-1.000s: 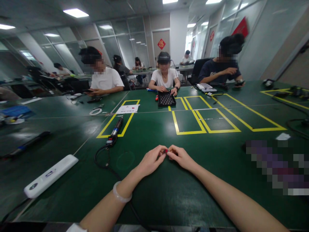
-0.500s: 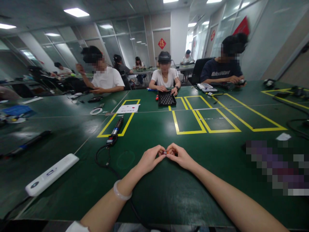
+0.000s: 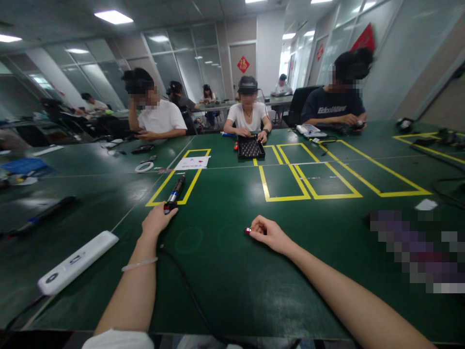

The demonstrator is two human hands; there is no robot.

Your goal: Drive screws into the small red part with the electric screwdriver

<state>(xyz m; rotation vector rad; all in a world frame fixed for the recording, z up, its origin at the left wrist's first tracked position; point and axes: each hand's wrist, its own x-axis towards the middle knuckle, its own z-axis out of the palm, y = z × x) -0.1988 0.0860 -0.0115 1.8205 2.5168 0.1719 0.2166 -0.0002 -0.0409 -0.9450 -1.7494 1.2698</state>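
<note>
My left hand is at the rear end of a black electric screwdriver with a blue and silver band. The thumb lies along its right side and the fingers close round the back end, partly hidden. The screwdriver lies on the green table, its tip pointing away from me. My right hand pinches a small red and white piece between thumb and fingertips, just above the table. Most of that piece shows past the fingertips, but it is too small to name exactly.
A black cable runs from the screwdriver to the near edge. A white power strip lies at left. Yellow tape outlines mark the table, with a paper sheet behind. Opposite, a person works at a black tray.
My left hand has let go of the small piece and moved left to the screwdriver. My right hand stays in place with the piece. A co-worker at left has lowered a raised hand.
</note>
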